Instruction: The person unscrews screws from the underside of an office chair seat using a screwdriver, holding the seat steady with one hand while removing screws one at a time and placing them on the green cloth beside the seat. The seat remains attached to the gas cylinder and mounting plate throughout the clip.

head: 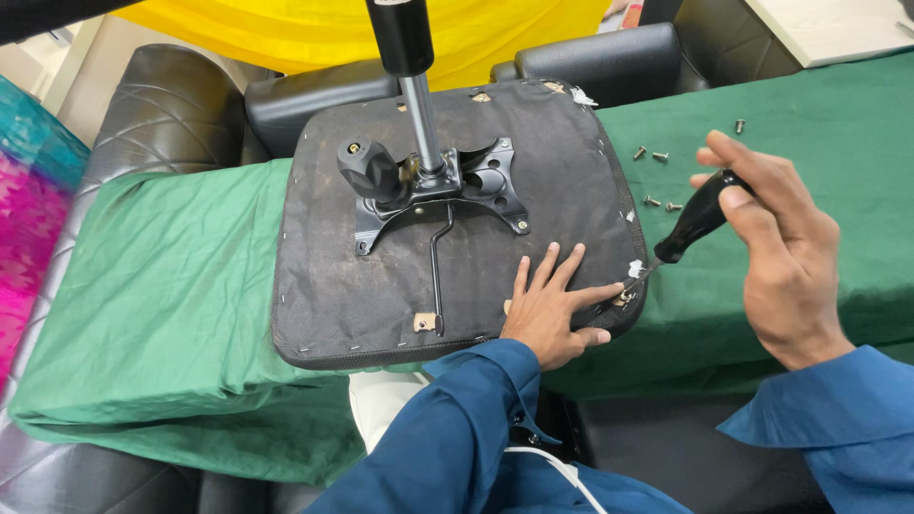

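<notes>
An upturned office chair seat [333, 276] with black fabric underside lies on a green cloth. A black metal mechanism plate [476, 181] with a knob [367, 169], a lever rod and a gas cylinder [419, 105] is fixed at its centre. My left hand [552, 309] presses flat on the seat's near right corner, fingers spread. My right hand [781, 247] grips the black handle of a screwdriver [695, 224], whose tip meets a small bracket [625, 297] at the seat's right edge, next to my left fingertips.
Several loose screws [657, 157] lie on the green cloth [162, 305] right of the seat. Black leather chairs [171, 114] stand behind and to the left. Yellow fabric [314, 29] hangs at the back, pink and teal cloth [29, 200] at far left.
</notes>
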